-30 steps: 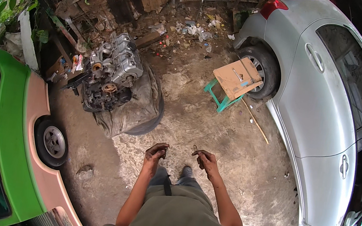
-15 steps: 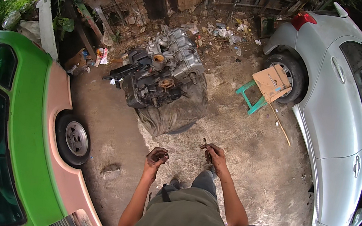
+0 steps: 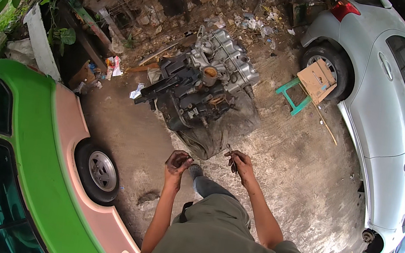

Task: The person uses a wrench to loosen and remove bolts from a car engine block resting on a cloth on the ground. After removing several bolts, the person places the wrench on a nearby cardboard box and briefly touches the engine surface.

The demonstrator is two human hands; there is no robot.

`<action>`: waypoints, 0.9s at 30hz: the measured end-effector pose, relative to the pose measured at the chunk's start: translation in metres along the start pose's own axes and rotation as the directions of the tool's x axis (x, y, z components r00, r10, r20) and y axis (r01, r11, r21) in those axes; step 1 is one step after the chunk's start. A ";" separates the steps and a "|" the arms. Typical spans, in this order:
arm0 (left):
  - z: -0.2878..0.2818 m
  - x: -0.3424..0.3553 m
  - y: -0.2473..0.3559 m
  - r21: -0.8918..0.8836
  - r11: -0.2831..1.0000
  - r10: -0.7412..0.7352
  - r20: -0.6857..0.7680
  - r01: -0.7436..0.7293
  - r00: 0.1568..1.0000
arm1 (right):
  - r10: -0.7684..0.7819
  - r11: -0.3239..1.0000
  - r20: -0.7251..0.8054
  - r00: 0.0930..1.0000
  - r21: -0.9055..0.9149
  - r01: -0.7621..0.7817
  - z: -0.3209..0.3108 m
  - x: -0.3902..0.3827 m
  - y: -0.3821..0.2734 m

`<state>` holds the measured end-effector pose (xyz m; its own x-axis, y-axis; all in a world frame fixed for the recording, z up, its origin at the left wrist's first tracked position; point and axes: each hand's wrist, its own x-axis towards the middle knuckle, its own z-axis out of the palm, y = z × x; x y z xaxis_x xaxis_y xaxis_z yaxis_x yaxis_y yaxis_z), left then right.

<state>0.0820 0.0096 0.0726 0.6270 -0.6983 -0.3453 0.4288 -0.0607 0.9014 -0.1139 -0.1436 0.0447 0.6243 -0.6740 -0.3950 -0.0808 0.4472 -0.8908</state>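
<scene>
My left hand [image 3: 177, 163], dark with grease, is curled with the thumb against the fingers. Whatever it may hold is too small to make out. In my right hand [image 3: 241, 168] a small wrench [image 3: 229, 148] is gripped, its ringed end poking out past the fingertips. Both hands hang in the air in front of my torso, apart from each other. Just beyond them a greasy car engine [image 3: 209, 78] rests on a dark cloth-like cover [image 3: 245, 119] on the ground, touched by neither hand.
A green and pink vehicle [image 3: 33, 118] stands on the left, a silver car [image 3: 372, 98] on the right. By its rear wheel is a green stool [image 3: 294, 103] with a cardboard piece [image 3: 317, 80] on top and a stick [image 3: 327, 127] beside it. Litter [image 3: 258, 25] lies along the back wall.
I have stepped forward, one leg now out ahead, and the engine sits nearer to my hands and further right in view. Both hands keep their grip.
</scene>
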 end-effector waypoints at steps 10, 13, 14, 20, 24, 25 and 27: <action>-0.089 0.098 0.090 0.090 0.995 0.039 0.003 -0.039 0.999 | -0.103 0.994 0.023 0.994 0.024 0.102 0.119 0.080 -0.033; -0.110 0.130 0.103 0.080 0.995 0.050 0.016 -0.051 0.999 | -0.096 0.995 -0.008 0.995 -0.001 0.096 0.142 0.103 -0.037; -0.116 0.141 0.107 0.070 0.996 0.053 0.025 -0.055 0.998 | -0.120 0.993 -0.038 0.992 0.000 0.120 0.151 0.111 -0.038; -0.165 0.207 0.139 0.105 0.994 -0.009 0.160 -0.007 0.987 | -0.084 0.995 -0.196 0.977 0.033 0.093 0.218 0.156 -0.041; -0.212 0.253 0.178 0.160 0.987 -0.062 0.316 0.011 0.947 | -0.120 0.986 -0.356 0.927 0.069 0.154 0.286 0.181 -0.045; -0.226 0.262 0.187 0.181 0.983 -0.079 0.339 0.018 0.937 | -0.112 0.981 -0.398 0.911 0.102 0.165 0.305 0.187 -0.045; -0.249 0.285 0.208 0.207 0.978 -0.098 0.367 0.022 0.925 | -0.108 0.971 -0.432 0.895 0.146 0.187 0.336 0.200 -0.048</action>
<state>0.5117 -0.0249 0.0963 0.2993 -0.9017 -0.3119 0.2984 -0.2220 0.9283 0.2760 -0.1018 0.0837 0.2316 -0.9058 -0.3547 0.1515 0.3938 -0.9066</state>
